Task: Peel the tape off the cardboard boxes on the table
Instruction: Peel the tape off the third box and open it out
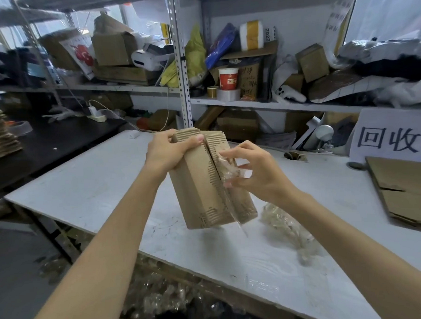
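Head view: our left hand (pixel 170 151) grips the cardboard box (pixel 201 191) up top, right hand (pixel 256 174) pinches crumpled tape (pixel 230 170) at its seam.

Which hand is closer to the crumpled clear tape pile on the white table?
Right. The right hand sits just above the tape pile; left hand grips the brown cardboard box's top.

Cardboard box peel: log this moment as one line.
left hand grips cardboard box | right hand pinches clear tape | box held above table
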A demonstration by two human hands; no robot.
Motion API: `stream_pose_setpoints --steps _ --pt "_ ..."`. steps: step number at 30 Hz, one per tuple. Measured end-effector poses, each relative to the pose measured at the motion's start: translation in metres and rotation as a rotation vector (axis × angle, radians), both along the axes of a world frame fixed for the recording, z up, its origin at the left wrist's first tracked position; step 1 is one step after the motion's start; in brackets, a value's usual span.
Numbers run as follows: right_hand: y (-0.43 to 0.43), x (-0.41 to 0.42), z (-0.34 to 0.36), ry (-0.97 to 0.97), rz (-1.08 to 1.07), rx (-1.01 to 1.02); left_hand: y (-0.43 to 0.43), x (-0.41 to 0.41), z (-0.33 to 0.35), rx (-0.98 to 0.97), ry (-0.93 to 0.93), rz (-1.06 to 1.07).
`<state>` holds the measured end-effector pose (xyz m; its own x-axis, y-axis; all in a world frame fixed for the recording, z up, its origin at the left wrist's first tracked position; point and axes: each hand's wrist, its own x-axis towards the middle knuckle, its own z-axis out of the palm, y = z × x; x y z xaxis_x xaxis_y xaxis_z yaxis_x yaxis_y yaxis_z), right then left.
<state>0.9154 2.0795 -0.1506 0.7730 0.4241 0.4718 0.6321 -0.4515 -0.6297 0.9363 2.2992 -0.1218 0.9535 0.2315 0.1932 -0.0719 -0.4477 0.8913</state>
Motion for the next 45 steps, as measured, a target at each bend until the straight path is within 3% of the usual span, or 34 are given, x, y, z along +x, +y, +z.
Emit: stream_pose_setpoints --steps 3,13,21,27,34,37,39,41,43,45 --pt "-0.003 -0.002 -0.008 -0.079 -0.131 -0.066 -0.017 0.002 -0.015 -0.007 0.125 -0.006" --pt "-0.009 0.002 -0.020 -0.174 -0.267 -0.120 -0.051 0.004 -0.049 -0.020 0.167 -0.139" --pt "-0.022 0.008 -0.017 0.168 -0.232 0.203 -0.054 -0.002 -0.056 0.026 0.181 -0.182" --pt "-0.018 0.009 -0.019 0.170 -0.218 0.138 -0.058 0.002 -0.061 0.091 0.151 -0.121" --pt "-0.023 0.003 -0.019 0.486 0.009 0.159 -0.046 0.006 -0.068 -0.009 0.180 0.020" --pt "-0.020 0.003 -0.018 0.597 -0.039 0.135 -0.045 0.003 -0.068 -0.032 0.198 0.015" --pt "-0.017 0.004 -0.018 0.515 -0.208 0.074 -0.046 0.001 -0.067 -0.036 0.204 0.002" --pt "-0.014 0.003 -0.017 0.277 -0.407 -0.044 -0.046 -0.001 -0.066 -0.041 0.203 -0.009" --pt "-0.008 0.000 -0.016 0.100 -0.433 -0.030 -0.047 -0.003 -0.065 -0.051 0.197 -0.032" --pt "-0.002 -0.004 -0.017 0.050 -0.356 -0.012 -0.046 -0.005 -0.064 -0.059 0.187 -0.059"
